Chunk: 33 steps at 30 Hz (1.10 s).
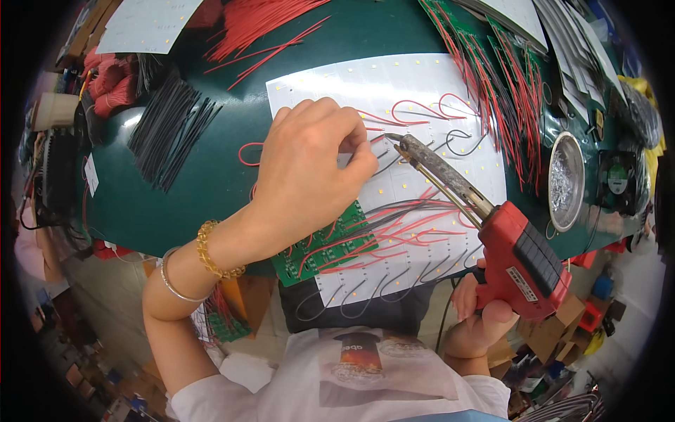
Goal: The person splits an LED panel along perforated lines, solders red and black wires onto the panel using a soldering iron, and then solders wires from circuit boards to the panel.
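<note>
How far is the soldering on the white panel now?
Done: many red and black wires already loop across the white panel. In hand: the right hand holds the soldering gun with its tip near the left hand, which pinches something at the panel. Left: piles of loose black wires and red wires lie unused.

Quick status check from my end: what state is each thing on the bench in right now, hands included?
Left hand: fingers pinched together, pressing down on the white LED panel.
Right hand: closed around the grip of the red soldering gun.
Soldering gun tip: lowered to the panel beside the left fingertips.
White LED panel: flat, red and black wire loops attached.
Green circuit board: on the panel's near edge, wired.
Black wire pile: loose, untouched.
</note>
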Tool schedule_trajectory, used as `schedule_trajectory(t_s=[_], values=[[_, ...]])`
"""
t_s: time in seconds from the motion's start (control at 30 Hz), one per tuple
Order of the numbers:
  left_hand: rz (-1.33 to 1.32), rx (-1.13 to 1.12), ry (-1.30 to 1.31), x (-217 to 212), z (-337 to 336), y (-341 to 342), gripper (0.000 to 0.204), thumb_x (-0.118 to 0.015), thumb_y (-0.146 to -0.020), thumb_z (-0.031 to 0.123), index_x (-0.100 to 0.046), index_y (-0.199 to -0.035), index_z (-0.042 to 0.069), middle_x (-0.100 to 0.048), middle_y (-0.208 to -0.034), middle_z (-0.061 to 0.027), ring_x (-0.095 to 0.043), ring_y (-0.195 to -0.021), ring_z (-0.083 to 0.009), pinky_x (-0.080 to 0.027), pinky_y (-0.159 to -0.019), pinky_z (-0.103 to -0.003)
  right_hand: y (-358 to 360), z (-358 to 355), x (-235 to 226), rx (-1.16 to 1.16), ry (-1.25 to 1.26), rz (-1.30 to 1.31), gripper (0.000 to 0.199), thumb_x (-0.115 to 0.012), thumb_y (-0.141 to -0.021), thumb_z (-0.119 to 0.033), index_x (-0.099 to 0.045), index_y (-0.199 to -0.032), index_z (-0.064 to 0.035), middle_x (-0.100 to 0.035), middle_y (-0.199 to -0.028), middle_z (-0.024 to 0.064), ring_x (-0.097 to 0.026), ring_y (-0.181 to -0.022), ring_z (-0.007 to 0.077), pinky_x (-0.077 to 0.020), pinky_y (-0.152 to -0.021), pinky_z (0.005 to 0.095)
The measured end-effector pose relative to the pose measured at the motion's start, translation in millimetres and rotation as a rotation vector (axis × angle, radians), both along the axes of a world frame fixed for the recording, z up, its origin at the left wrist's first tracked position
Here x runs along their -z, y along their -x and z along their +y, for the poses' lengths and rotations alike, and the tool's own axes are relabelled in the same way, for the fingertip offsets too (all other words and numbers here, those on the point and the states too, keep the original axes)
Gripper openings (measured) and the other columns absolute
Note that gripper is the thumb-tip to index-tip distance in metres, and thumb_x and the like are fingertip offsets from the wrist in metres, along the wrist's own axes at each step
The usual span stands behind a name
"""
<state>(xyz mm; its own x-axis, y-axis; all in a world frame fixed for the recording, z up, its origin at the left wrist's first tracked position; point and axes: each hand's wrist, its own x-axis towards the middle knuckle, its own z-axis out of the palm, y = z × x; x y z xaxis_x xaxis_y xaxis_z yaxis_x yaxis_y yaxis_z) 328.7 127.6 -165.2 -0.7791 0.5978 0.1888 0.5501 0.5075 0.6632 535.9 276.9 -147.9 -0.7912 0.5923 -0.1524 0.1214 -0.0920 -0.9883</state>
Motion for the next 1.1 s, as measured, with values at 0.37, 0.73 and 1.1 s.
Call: schedule_trajectory(t_s=[0.37,0.73,1.1], values=[[0.069,0.006,-0.017,3.1,0.5,0.2,0.008,-0.061,-0.072,0.006,-0.055,-0.069,0.003,-0.053,-0.068,-0.0046,-0.05,-0.064,-0.0182,-0.037,-0.066,-0.031,-20.4,16.1,22.8,-0.078,-0.298,0.063,0.077,-0.067,-0.075,-0.052,-0.044,-0.112,0.0121,-0.041,-0.047,0.0003,-0.036,-0.034,0.0076,-0.026,-0.035,0.0215],[-0.229,-0.049,-0.231,0.3,-1.5,-4.6,0.01,-0.063,-0.071,0.005,-0.054,-0.067,0.003,-0.054,-0.067,-0.004,-0.051,-0.065,-0.0183,-0.036,-0.069,-0.031,-2.9,0.9,5.6,0.013,-0.104,0.093,0.084,-0.061,-0.077,-0.058,-0.04,-0.112,0.0157,-0.039,-0.045,0.0007,-0.035,-0.034,0.0067,-0.0268,-0.035,0.0204],[0.012,0.036,-0.028,-0.4,0.2,-3.5,0.011,-0.063,-0.07,0.006,-0.053,-0.066,0.004,-0.054,-0.066,-0.0034,-0.05,-0.066,-0.0189,-0.034,-0.069,-0.031,-38.2,28.7,38.8,-0.085,-0.341,0.015,0.071,-0.065,-0.078,-0.052,-0.044,-0.104,0.0116,-0.04,-0.046,0.0007,-0.037,-0.035,0.0081,-0.0285,-0.035,0.0206]])
